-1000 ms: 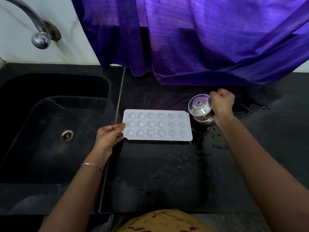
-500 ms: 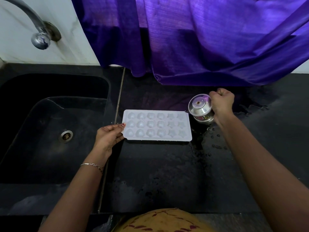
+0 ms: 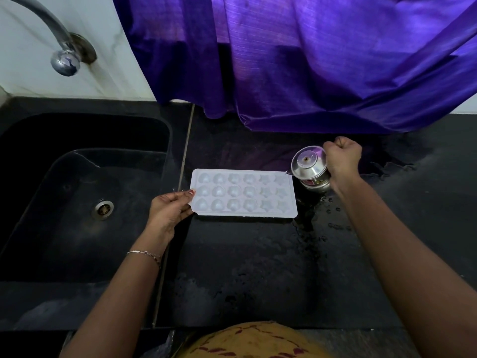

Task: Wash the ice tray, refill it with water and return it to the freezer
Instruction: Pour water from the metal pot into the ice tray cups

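A purple cloth (image 3: 309, 60) hangs across the back, its hem lying on the black counter (image 3: 258, 267), which is wet in patches to the right. The dark sink (image 3: 64, 228) sits to the left under a steel tap (image 3: 64, 60) from which no water is seen running.

The white ice tray (image 3: 244, 193) lies flat on the counter just right of the sink edge, long side towards the person. This is probably so that the cells stay level while being filled. A small lidded steel pot (image 3: 309, 169) leans towards the tray with its spout at the far right corner, which reads as the refill step (no stream is visible, and I cannot tell how full the cells are).

The left hand (image 3: 170, 210) pinches the tray's left short edge, thumb on top and fingers curled beneath, seemingly to steady it. The right hand (image 3: 342, 158) is a closed fist round the pot's handle, which is mostly hidden by the fist.

Against the frames a second and half a second back, almost nothing differs: the tray, the pot's tilt and both hands sit where they were.
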`<state>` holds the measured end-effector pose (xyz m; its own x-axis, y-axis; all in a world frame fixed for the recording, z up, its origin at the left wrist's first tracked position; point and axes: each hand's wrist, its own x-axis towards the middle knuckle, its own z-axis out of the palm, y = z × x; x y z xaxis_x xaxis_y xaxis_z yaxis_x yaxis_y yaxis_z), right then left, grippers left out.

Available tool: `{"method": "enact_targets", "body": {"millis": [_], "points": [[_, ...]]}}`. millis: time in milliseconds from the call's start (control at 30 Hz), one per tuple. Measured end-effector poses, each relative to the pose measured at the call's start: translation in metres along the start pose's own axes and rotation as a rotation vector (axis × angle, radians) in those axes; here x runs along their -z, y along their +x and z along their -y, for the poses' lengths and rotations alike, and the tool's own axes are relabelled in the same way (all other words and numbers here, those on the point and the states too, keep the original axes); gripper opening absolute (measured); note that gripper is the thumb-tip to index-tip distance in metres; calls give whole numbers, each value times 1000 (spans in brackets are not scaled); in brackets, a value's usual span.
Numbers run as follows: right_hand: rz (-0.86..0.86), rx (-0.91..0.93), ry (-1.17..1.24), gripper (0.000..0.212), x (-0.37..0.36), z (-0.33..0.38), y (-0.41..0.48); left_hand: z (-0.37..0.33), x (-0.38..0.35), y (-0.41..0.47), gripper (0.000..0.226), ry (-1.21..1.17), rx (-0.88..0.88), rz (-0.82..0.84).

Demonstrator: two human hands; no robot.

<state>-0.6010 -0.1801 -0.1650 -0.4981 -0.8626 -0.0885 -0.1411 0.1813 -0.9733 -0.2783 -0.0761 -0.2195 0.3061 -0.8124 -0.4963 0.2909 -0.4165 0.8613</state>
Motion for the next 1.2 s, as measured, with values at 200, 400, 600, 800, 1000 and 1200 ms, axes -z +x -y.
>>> {"method": "enact_targets", "body": {"millis": [200,400,600,800,1000,1200], "points": [[6,11,2,41,-2,2,-1,2,2,2,11,7,-3,4],[7,11,-8,41,-4,3,-2,3,2,4,11,15,-8,11],[17,11,-25,39,-4,2,-2,3,4,5,11,22,-2,8],[20,12,-23,39,-4,3,-3,2,2,3,10,15,-4,5],[-46,-104,175,43,-4,6,-5,1,2,2,11,9,-1,7],[-51,-158,237,37,-12,16,-6,1,3,3,15,14,3,19]]}}
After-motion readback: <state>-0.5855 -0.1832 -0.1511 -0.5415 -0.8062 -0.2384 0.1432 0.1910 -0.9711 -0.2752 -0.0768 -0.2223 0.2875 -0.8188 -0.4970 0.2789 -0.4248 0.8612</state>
